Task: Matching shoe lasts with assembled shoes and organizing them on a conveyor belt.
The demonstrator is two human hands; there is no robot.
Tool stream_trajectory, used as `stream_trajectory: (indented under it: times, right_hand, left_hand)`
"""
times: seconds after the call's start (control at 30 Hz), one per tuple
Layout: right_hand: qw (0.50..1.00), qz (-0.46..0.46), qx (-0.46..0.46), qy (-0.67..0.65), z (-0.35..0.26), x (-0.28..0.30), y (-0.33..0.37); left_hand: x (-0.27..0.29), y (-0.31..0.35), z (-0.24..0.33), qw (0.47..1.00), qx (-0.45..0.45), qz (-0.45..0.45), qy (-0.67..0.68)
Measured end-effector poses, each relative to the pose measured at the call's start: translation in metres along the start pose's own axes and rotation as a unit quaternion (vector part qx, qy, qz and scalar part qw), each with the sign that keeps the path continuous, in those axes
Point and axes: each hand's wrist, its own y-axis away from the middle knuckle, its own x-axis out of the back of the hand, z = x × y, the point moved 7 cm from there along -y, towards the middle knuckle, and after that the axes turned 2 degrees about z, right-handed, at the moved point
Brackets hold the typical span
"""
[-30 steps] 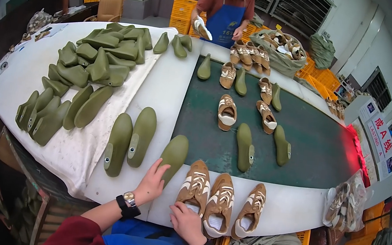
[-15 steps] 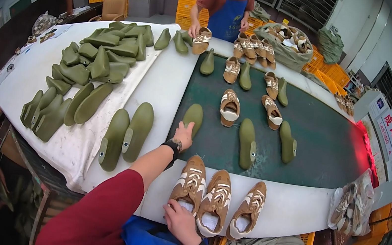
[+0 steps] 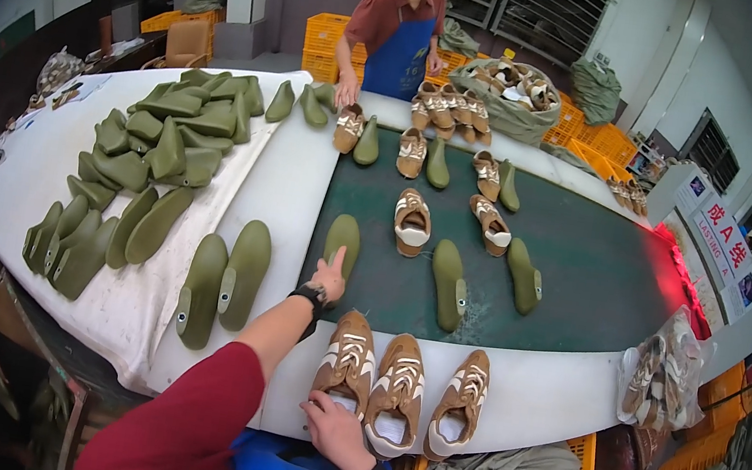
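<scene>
My left hand (image 3: 329, 276) is closed around the near end of an olive-green shoe last (image 3: 344, 235) on the dark green surface, the index finger stretched along it. At the table's near edge, my right hand (image 3: 338, 434) is closed on the heel of a brown sneaker (image 3: 346, 356) with white stripes and laces. Its thumb is mostly hidden. Beside that shoe stand a second sneaker (image 3: 399, 387) and, slightly apart, a third sneaker (image 3: 461, 396), toes pointing away. Two green lasts (image 3: 244, 279) stand on the white strip left of my left forearm.
Many green lasts (image 3: 160, 132) are heaped on white cloth at left. More lasts (image 3: 448, 284) and brown shoes (image 3: 413, 216) stand on the green surface. Across the table is a co-worker in a blue apron (image 3: 398, 55). A bagged pair of shoes (image 3: 662, 371) lies at right.
The view has tilted up and shifted. My hands stay at the same last and sneaker. The co-worker's shoe, tilted in the hand before, now rests on the table just below that hand.
</scene>
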Motion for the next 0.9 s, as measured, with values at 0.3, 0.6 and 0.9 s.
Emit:
stream_trajectory:
  times: [0.3, 0.6, 0.9]
  right_hand:
    - [1.000, 0.003, 0.003, -0.003, -0.006, 0.003, -0.001]
    - [0.999, -0.030, -0.006, 0.043, -0.014, -0.003, -0.009]
    - [0.996, -0.062, -0.013, 0.057, -0.018, -0.013, -0.016]
  left_hand:
    - [0.142, 0.138, -0.001, 0.938, -0.263, 0.129, -0.183]
    - [0.208, 0.158, -0.150, 0.992, 0.024, 0.114, -0.049]
    - [0.191, 0.189, -0.142, 0.991, -0.037, 0.123, -0.041]
